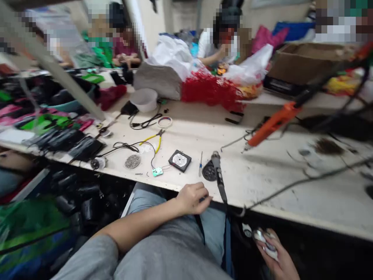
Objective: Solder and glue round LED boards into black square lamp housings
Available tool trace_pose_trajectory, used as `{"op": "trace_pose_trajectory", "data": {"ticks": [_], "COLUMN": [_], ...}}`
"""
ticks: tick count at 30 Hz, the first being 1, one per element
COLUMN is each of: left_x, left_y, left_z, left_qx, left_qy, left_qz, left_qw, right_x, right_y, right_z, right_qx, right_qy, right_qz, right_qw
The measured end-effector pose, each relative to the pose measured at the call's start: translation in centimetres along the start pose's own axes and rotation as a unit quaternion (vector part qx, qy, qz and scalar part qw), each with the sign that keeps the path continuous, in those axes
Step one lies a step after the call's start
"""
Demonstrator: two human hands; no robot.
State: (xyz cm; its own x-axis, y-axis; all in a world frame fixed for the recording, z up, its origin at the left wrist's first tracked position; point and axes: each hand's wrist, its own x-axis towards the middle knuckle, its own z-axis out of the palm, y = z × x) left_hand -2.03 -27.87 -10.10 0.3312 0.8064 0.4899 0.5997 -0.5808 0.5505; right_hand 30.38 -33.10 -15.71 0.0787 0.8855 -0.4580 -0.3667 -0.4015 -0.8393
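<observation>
Small white parts (pixel 264 239) held below scuffed workbench (pixel 262 179), crowded workshop

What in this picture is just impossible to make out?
Head view:
1. Small pale parts in the right hand: blurred and too small to identify; the bottom edge cuts the hand off.
2. Left hand: curled fingers hide anything in its grip.
3. Orange tool: smeared by motion blur.

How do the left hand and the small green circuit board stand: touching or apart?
Apart. The head view shows the left hand at the table edge, with bare tabletop between it and the green circuit board.
</observation>
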Motion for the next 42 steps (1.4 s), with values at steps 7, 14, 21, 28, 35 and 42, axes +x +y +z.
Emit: {"op": "trace_pose_trajectory", "data": {"ticks": [7, 14, 21, 28, 35, 42], "left_x": [0.3, -4.5, 0.1, 7.0, 5.6, 2.7], "left_y": [0.2, -0.7, -4.9, -10.7, -11.8, -10.6], "left_z": [-3.2, -10.0, -15.5, -15.2, -16.6, -16.8], "left_qx": [-0.273, -0.573, -0.554, -0.561, -0.613, -0.507], "left_qy": [-0.105, -0.304, 0.068, 0.165, 0.114, 0.119], "left_qz": [-0.148, -0.232, -0.339, -0.4, -0.411, -0.418], "left_qw": [0.945, 0.725, 0.757, 0.706, 0.665, 0.744], "right_x": [-10.3, -9.8, 0.2, 10.7, 15.2, 11.4], "right_y": [-0.1, -1.8, -7.6, -8.5, -7.4, -8.6], "right_z": [8.2, 23.1, 36.6, 43.7, 44.1, 42.7], "right_qx": [0.106, 0.193, 0.062, -0.154, -0.416, -0.553], "right_qy": [0.044, -0.182, -0.201, -0.1, -0.031, -0.051], "right_qz": [0.108, 0.118, 0.003, -0.124, -0.225, -0.266], "right_qw": [0.988, 0.957, 0.978, 0.975, 0.88, 0.788]}}
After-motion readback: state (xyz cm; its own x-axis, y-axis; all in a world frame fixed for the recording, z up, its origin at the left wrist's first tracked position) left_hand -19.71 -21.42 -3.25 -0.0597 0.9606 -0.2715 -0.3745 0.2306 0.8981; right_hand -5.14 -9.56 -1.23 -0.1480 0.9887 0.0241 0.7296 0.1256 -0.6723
